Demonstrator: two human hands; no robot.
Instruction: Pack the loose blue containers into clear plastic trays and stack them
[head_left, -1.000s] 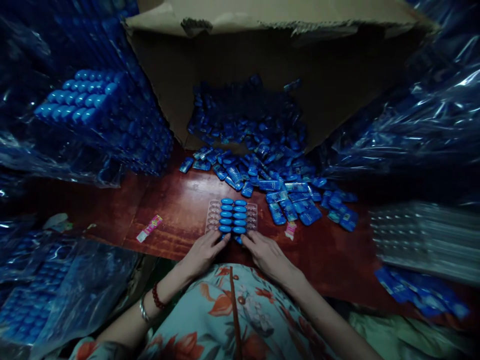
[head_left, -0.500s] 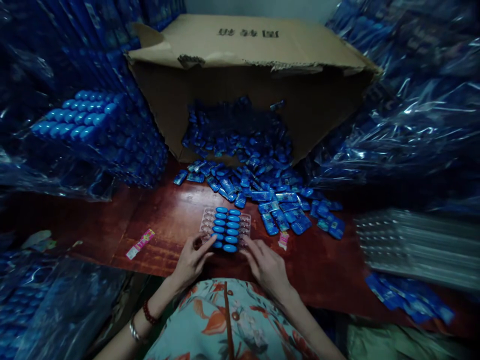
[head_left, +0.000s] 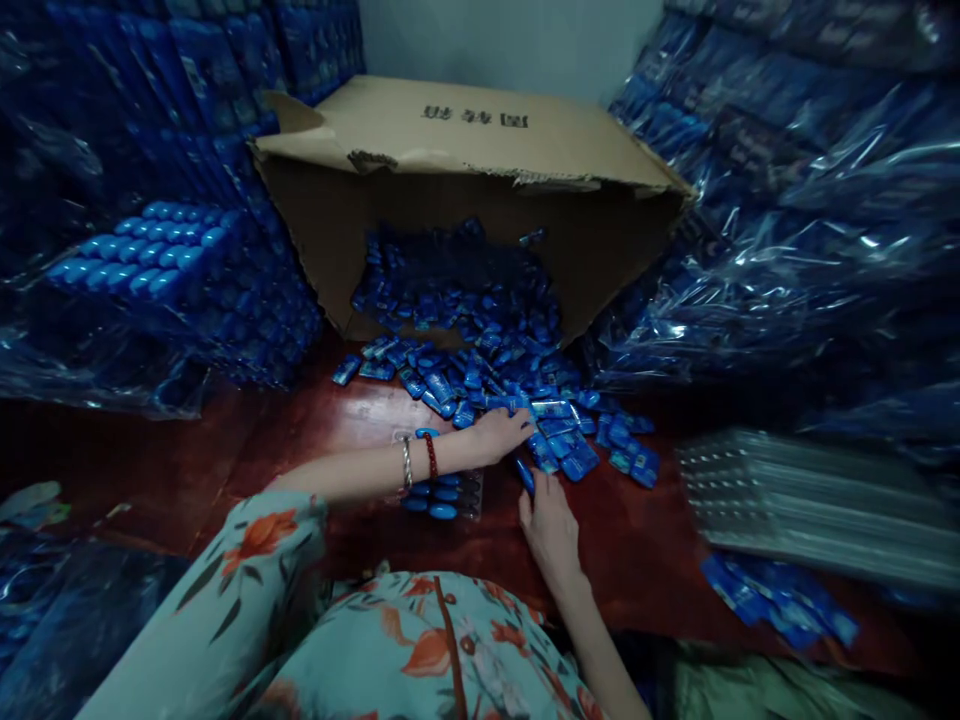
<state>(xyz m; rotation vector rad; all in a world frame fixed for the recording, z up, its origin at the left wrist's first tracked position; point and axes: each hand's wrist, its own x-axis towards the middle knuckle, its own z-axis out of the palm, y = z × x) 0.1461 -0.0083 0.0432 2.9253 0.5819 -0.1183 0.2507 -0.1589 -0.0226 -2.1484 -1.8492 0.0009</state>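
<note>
My left hand (head_left: 504,434) reaches across to the right, its bent fingers close together at the near edge of a heap of small blue packets (head_left: 559,420). What its fingertips grip there is hidden. Below and right of it, my right hand (head_left: 552,515) has a blue packet (head_left: 524,474) at its fingertips, seen nearly edge-on. A clear plastic tray (head_left: 473,492) lies beneath my left forearm, holding rows of glossy blue oval pieces (head_left: 442,511). The forearm covers the tray's middle.
A torn cardboard box (head_left: 480,135) opens toward me, with blue packets spilling out. Wrapped blue stacks rise left (head_left: 142,255) and right (head_left: 787,240). Clear trays (head_left: 817,500) are piled at the right, with blue sheets (head_left: 780,600) before them on the red-brown table (head_left: 262,440).
Both hands have left the tray. My left hand has crossed over it to the packets; my right has moved right and now has a blue packet. The view has shifted slightly.
</note>
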